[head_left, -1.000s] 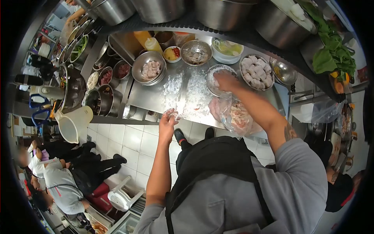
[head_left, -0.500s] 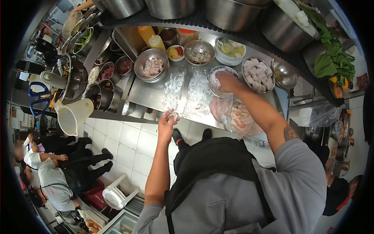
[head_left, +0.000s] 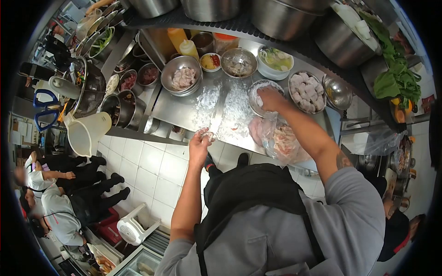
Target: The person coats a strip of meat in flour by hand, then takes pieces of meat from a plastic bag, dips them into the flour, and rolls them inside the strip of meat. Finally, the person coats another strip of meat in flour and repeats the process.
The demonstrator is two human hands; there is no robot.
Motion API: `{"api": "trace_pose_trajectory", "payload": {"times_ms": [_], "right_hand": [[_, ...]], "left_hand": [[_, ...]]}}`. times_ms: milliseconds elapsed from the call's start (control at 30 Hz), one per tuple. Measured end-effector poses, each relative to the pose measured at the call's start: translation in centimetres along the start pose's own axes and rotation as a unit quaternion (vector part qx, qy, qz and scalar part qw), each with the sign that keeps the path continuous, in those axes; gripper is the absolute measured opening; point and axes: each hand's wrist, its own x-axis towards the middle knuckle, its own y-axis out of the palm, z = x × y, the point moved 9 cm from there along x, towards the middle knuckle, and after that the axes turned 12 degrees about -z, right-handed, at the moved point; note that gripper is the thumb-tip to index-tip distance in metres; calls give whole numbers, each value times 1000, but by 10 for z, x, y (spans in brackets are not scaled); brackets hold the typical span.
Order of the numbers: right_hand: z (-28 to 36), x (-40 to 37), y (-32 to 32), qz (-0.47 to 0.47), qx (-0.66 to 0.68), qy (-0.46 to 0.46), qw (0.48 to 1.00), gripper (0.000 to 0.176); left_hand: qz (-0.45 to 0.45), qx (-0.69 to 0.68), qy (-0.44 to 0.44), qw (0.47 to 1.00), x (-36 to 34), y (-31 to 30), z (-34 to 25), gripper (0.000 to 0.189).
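My right hand (head_left: pixel 270 99) reaches into a metal bowl of white flour (head_left: pixel 253 95); its fingertips are hidden in the bowl. Over the counter's front edge, my left hand (head_left: pixel 200 139) is raised with curled, floury fingers, and a small whitish thing at them is too small to name. White flour is spread over the steel counter (head_left: pixel 177 110). Beside my right forearm lies an open plastic bag of raw meat (head_left: pixel 283 138). A bowl of floured pieces (head_left: pixel 306 92) stands right of the flour bowl. Farther left, another bowl holds pale raw meat (head_left: pixel 183 78).
Large pots (head_left: pixel 281 18) stand on the shelf above the counter. A white pitcher (head_left: pixel 87 133) and blue-handled scissors (head_left: pixel 46 110) are at the left. Several people stand in the room, two of them at lower left (head_left: pixel 62 211). Leafy greens (head_left: pixel 391 83) hang at the right.
The view has shifted slightly. My right hand is still in the flour bowl, its fingers a little differently placed. My left hand stays raised near the counter edge.
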Motion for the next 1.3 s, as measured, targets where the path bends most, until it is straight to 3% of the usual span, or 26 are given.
{"api": "trace_pose_trajectory", "payload": {"times_ms": [133, 233, 300, 333, 433, 533, 567, 667, 700, 800, 833, 933, 967, 1033, 1133, 1300], "right_hand": [[7, 0, -5, -40, 27, -49, 998, 55], [-8, 2, 6, 5, 54, 11, 998, 55], [-28, 7, -2, -74, 121, 49, 989, 53], [-38, 8, -8, -115, 153, 67, 979, 52], [-50, -6, -33, -72, 406, 232, 881, 46], [-39, -18, -67, -104, 410, 229, 877, 41], [-45, -16, -67, -132, 355, 221, 899, 43], [-27, -33, -104, -141, 275, 185, 933, 55], [-20, -40, -112, -92, 280, 191, 936, 64], [7, -67, -155, -156, 312, 74, 934, 75], [4, -68, -148, -207, 228, 7, 951, 82], [6, -77, -142, -189, 210, 36, 959, 77], [6, -75, -140, -183, 228, 34, 956, 70], [10, -73, -144, -189, 221, 19, 957, 65], [17, -75, -154, -235, 233, 7, 944, 58], [21, -78, -163, -284, 257, 13, 924, 51]], "left_hand": [[8, -4, 8, 1000, 4, 8, -2, 37], [-1, -13, 92, 996, 17, 39, -22, 35], [15, 23, 146, 989, 22, 73, -49, 35], [21, 43, 172, 984, 28, 95, -60, 35], [44, 140, 230, 962, 62, 168, -63, 38], [113, 44, 38, 992, 73, 226, -54, 40], [149, -22, -73, 986, 66, 242, -46, 34], [212, -134, -120, 960, 75, 268, -34, 28], [217, -154, -133, 955, 69, 267, -42, 27], [247, -214, -161, 931, 51, 267, -60, 28], [280, -217, -167, 920, 66, 272, -41, 29], [373, -262, -166, 875, 78, 279, -28, 30], [343, -269, -176, 883, 81, 279, -20, 30], [280, -283, -194, 897, 40, 271, -62, 31], [273, -247, -138, 919, 45, 267, -61, 31], [270, -289, -138, 908, 45, 266, -64, 29]]}}
